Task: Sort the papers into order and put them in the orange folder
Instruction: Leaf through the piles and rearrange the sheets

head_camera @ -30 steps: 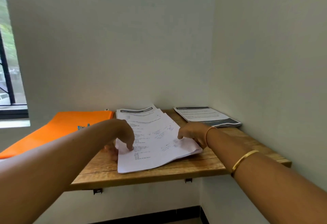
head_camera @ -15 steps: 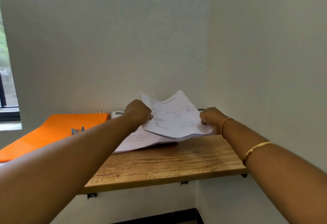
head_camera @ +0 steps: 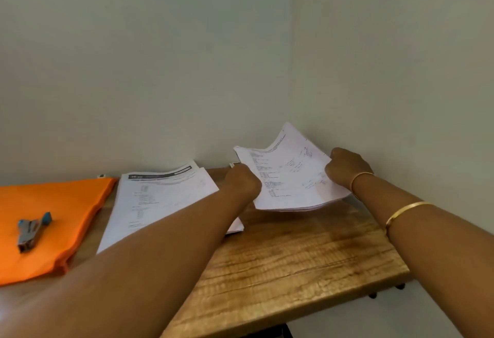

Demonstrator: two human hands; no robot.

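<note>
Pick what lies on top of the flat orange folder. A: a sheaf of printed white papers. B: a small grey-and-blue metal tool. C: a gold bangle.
B: the small grey-and-blue metal tool rests on the flat orange folder; the printed white papers lie beside it.

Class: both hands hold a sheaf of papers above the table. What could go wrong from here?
The left hand and right hand grip the sheaf only at its edges and it bows; sheets might slip out of order.
The left forearm crosses the pile on the table and could drag it.
The stapler lies on the orange folder; opening that may tip it off.
</note>
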